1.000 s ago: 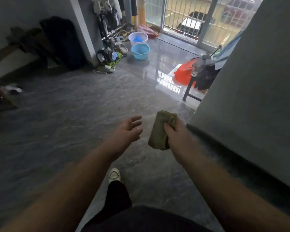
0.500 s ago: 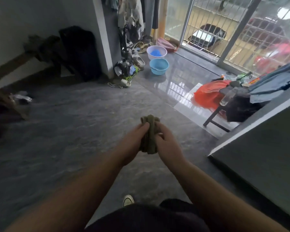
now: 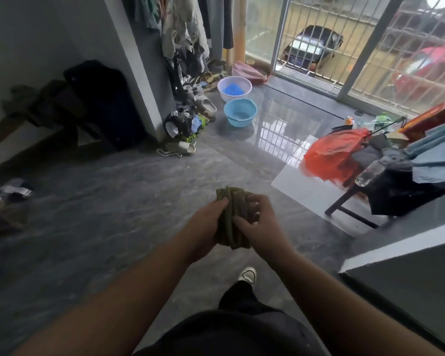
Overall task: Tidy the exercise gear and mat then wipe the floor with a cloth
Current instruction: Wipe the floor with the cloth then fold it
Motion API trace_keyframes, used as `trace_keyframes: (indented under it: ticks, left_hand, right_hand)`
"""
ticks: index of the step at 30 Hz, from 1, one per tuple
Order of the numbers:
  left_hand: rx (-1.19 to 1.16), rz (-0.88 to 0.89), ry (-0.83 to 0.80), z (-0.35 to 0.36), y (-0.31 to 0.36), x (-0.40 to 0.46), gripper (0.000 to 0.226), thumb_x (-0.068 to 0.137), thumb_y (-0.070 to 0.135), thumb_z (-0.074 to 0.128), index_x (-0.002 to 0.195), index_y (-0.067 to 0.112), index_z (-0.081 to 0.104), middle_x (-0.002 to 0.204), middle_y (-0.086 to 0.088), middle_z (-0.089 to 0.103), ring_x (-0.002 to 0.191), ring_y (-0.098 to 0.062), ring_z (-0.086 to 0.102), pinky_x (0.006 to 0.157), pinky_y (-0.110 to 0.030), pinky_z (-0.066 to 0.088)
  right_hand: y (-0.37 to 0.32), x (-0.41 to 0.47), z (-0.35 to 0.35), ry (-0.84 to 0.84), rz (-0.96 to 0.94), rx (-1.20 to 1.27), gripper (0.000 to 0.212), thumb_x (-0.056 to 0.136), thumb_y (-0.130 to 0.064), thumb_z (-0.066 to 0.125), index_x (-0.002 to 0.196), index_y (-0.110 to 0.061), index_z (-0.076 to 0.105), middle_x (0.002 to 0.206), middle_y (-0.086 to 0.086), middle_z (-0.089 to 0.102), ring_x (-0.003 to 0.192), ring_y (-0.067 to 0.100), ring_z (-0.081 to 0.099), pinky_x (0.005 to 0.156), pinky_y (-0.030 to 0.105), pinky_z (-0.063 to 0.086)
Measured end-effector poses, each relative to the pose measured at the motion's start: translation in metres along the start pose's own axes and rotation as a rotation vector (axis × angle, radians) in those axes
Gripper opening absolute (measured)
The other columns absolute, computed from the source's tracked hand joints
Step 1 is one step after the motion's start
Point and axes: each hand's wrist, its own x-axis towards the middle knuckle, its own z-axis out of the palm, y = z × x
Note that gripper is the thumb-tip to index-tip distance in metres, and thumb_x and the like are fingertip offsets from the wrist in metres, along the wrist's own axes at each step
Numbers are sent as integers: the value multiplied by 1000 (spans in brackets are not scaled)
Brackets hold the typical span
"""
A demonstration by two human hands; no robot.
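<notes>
cloth: olive-green cloth (image 3: 233, 219), bunched in thick folds, held in the air in front of your waist, well above the floor (image 3: 93, 227); not touching it.
left hand: your left hand (image 3: 206, 227) grips the cloth's left side, fingers curled round it, thumb tip up near the top fold.
right hand: your right hand (image 3: 258, 222) holds the right side, fingers (image 3: 252, 205) curled over the front folds, thumb pressing the middle.
step: looks like you are folding or wringing the cloth before wiping; no exercise gear or mat in view, so I cannot tell if that part is done.
risk 1: a bunched wad wipes only a narrow strip and smears. Cause: going down without flattening it.
risk 2: the floor is glossy near the barred door (image 3: 319, 42), maybe wet; your shoe (image 3: 247, 274) could slip. Cause: stepping or crouching fast with both hands busy.
risk 3: 2 basins, blue basin (image 3: 240, 113) and white basin (image 3: 234, 88), sit near a shoe pile (image 3: 188, 124); a wide sweep could knock them. Whether the blue one holds water: cannot tell.
risk 4: the low surface (image 3: 350, 209) at right carries a red bag (image 3: 334, 152) and a clear bottle (image 3: 369, 173) hanging at its edge. Cause: bumping its leg.
risk 5: losing the cloth if either hand lets go mid-twist.
</notes>
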Motion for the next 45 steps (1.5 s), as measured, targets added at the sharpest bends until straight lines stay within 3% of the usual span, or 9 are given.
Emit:
trace_keyframes:
  ticks: [6,15,19,22,25,29,34,38,45]
  left_hand:
    - [57,23,8,6,63,99,24,100,14,52,121,17,64,112,-14,73,100,-27,71,85,-44,57]
    - [72,-195,-121,17,126,227,29,104,20,44,127,11,58,123,-23,66,114,-40,63,95,-59,51]
    - [194,-306,-271,13,162,294,29,105,19,41,125,8,59,117,-25,67,104,-39,67,85,-57,55]
    - [364,-392,-344,8,186,353,30,105,21,42,125,5,59,118,-27,65,102,-40,66,81,-57,56]
    - [463,-487,-431,1,207,408,29,105,19,43,125,8,60,117,-24,67,104,-40,67,85,-57,55]
    - [467,-579,-427,-9,223,478,27,104,15,44,124,7,61,117,-22,69,102,-35,70,87,-55,55]
    - [621,-640,-598,-10,203,547,28,97,4,55,125,6,60,114,-22,69,100,-37,69,82,-52,57]
    - [902,-538,-635,-1,149,595,27,88,11,70,114,13,65,102,-12,74,89,-28,73,76,-45,61]
    - [1005,-475,-638,-6,5,679,22,87,5,67,100,23,67,96,-6,75,90,-24,73,83,-45,61]
  right_hand:
    - [-11,120,-15,-23,75,-23,57,61,-40,79,99,-49,38,109,4,61,92,21,69,68,45,62]
    - [-21,241,-54,29,309,110,39,88,-4,52,125,-17,51,107,8,62,88,23,66,60,29,57]
    - [-13,293,-58,86,453,274,33,87,-2,43,112,-13,62,99,15,64,90,30,62,68,39,55]
    - [-9,332,-54,90,630,482,27,94,-28,48,103,-11,67,107,14,65,100,31,59,81,44,58]
    - [0,372,-49,175,707,718,58,97,-57,39,113,-11,70,119,16,65,110,34,60,89,48,56]
    - [19,423,-38,319,685,908,67,87,-68,51,122,-13,68,123,20,65,115,37,62,94,57,53]
    - [51,463,-25,320,662,475,84,65,-44,88,132,-19,45,124,7,63,112,22,63,96,45,54]
    - [111,484,-23,329,727,312,80,70,-34,77,139,-21,39,125,1,60,114,19,59,100,41,51]
    - [284,503,-21,656,806,652,56,69,-9,48,124,-15,58,110,15,69,98,26,68,77,39,58]
